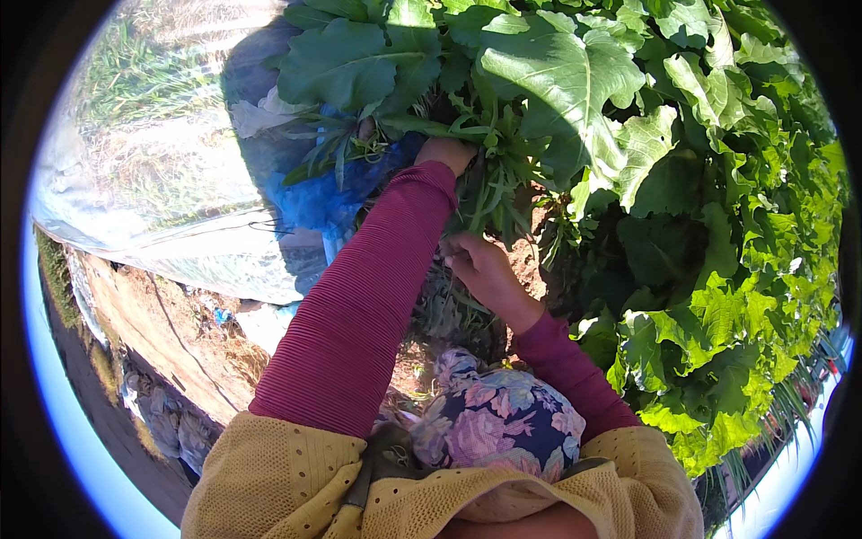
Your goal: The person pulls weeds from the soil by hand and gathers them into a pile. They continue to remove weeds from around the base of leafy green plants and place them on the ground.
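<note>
My left hand (446,153) reaches in among narrow-leaved green plants (498,151) beneath broad leaves; its fingers are hidden by foliage. Nearer my body, my right hand (479,266) is at the lower edge of those narrow leaves, with its fingers curled. Whether a stem lies between them cannot be told. Large lobed leaves (572,81) hang over both hands from above and the right. Beside my left wrist lies a crumpled blue plastic sheet or bag (313,202). Cut or loose greenery (448,303) lies in shade below my right hand.
At the left, clear plastic sheeting (161,162) covers grass. Dense leafy plants (761,323) fill the right side. Reddish soil (528,259) shows between the plants. A dirt strip (168,323) and pale plastic heaps (161,418) lie at the lower left. My floral-clothed knee (505,421) is close below.
</note>
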A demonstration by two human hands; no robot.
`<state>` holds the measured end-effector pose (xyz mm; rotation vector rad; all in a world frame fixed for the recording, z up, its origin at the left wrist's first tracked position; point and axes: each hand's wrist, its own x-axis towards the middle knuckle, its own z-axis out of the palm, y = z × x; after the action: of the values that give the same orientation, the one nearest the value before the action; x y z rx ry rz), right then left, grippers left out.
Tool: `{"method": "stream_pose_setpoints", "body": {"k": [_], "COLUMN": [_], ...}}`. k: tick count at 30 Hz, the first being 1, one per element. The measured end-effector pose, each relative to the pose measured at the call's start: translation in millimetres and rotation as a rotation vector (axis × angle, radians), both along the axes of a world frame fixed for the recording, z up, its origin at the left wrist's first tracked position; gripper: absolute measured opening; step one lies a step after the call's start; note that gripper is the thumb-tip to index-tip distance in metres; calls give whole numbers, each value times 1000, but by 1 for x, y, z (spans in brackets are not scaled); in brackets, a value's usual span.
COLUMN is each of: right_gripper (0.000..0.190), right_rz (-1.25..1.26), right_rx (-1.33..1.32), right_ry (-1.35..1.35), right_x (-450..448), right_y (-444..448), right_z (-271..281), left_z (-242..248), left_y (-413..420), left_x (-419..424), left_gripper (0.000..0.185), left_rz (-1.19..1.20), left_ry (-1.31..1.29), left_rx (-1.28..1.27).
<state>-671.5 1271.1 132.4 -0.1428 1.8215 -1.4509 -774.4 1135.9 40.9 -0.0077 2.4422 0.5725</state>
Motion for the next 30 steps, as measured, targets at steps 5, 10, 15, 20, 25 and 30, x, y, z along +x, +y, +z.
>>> {"method": "stream_pose_setpoints", "body": {"k": [5, 10, 15, 20, 25, 30], "right_gripper": [20, 20, 21, 21, 21, 21], "right_rz": [-43, -36, 40, 12, 25, 71], "right_rx": [-14, -26, 38, 8, 20, -8], "right_ry": [55, 70, 82, 61, 37, -4], "right_x": [4, 6, 3, 9, 18, 21], "right_y": [-3, -7, -7, -5, 0, 6], "right_z": [-10, -15, -11, -15, -15, -8], "left_z": [-10, -7, -7, -9, -2, 10], "left_y": [2, 7, 7, 5, -5, -39], "left_x": [-5, -8, -3, 5, 15, 62], "left_gripper": [33, 33, 35, 37, 34, 31], "left_rz": [-77, -98, -22, 152, 332, 358], "left_ry": [10, -10, 91, 203, 120, 162], "left_rx": [-84, -134, -119, 107, 297, 331]}}
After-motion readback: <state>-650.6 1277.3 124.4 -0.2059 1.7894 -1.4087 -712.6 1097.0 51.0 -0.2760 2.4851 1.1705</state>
